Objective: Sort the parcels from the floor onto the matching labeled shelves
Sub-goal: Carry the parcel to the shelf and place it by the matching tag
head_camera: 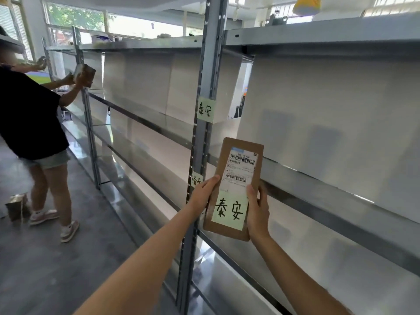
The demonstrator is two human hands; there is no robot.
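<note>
I hold a flat brown cardboard parcel (238, 155) upright in front of the metal shelving. It bears a white barcode label and a pale green note with the handwritten characters 泰安. My left hand (205, 193) grips its left edge and my right hand (258, 211) grips its right edge. On the grey upright post (204, 71) just above the parcel sits a pale green shelf label (205, 110) with the same characters. A second green label (196, 178) lower on the post is partly hidden behind my left hand.
Grey metal shelves (318, 37) run along the right, backed by white panels. Another person (34, 114) stands at the left, holding a brown parcel (85, 75) at a shelf. A brown parcel (17, 206) stands on the grey floor by that person's feet.
</note>
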